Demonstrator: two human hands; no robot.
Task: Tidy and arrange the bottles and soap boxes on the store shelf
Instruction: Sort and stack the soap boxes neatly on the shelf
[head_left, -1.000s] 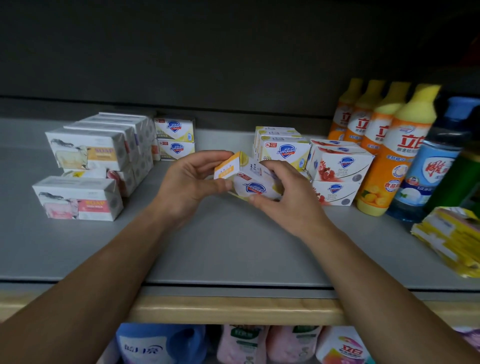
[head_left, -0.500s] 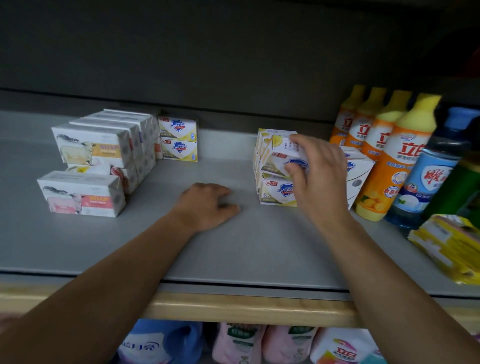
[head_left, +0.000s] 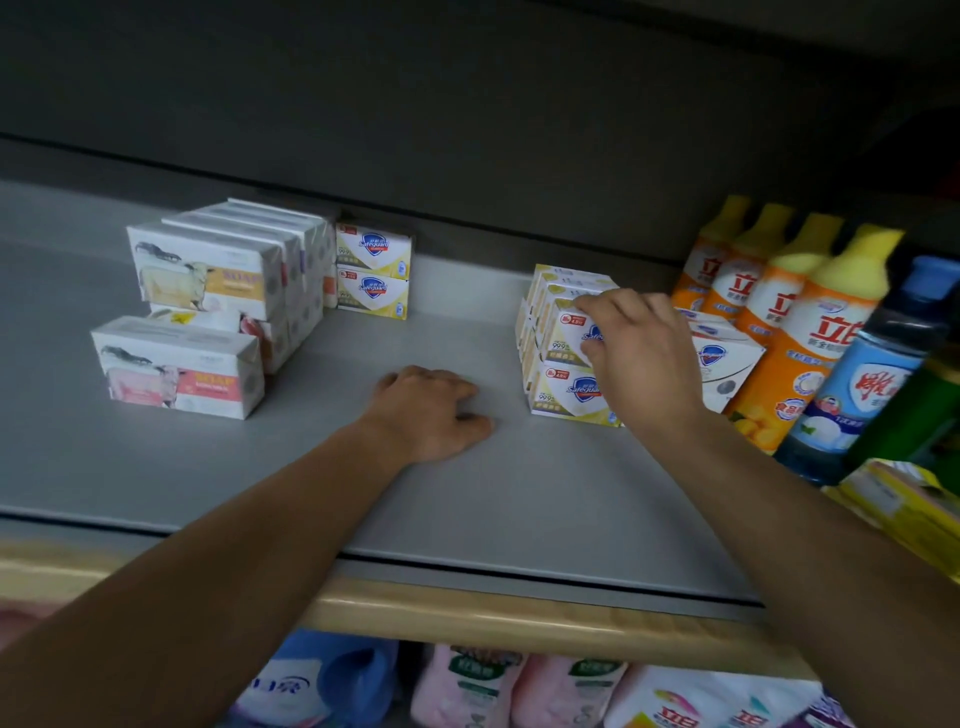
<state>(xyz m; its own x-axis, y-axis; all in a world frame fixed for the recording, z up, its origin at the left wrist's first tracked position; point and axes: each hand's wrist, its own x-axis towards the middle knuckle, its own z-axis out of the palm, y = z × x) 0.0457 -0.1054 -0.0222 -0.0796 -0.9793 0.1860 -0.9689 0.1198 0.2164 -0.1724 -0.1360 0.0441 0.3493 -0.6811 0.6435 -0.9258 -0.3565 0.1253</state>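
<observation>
Grey shelf (head_left: 467, 509) panel carries all stock in the head view, with a wooden front edge (head_left: 467, 618) below it. Right hand (head_left: 641, 353) sits on the upper front Safeguard soap box (head_left: 566, 332) of the middle stack; its fingers curl over the top and front face of that box, so the grip is closed on the box. This box rests on a lower Safeguard box (head_left: 566, 392), and further yellow-and-white boxes stand directly behind both. Left hand (head_left: 431, 410) lies palm-down on the bare shelf, between the two soap groups, fingers loosely bent and holding nothing. At the left, white sheep-print soap boxes (head_left: 202, 270) stand in a row, with a pink-label sheep box (head_left: 176, 369) set in front and lower. Just beside that row, toward the rear, two more Safeguard boxes (head_left: 373, 270) are stacked one on the other. Right of the held stack, a white soap box with blue shield (head_left: 727, 358) is partly hidden by the right hand. Four orange dish-soap bottles (head_left: 810, 332) with yellow caps stand in a line running to the rear, next to a blue-capped bottle (head_left: 872, 384). A yellow pack (head_left: 904, 509) lies at the right edge. Pouches (head_left: 467, 686) fill the shelf below.
</observation>
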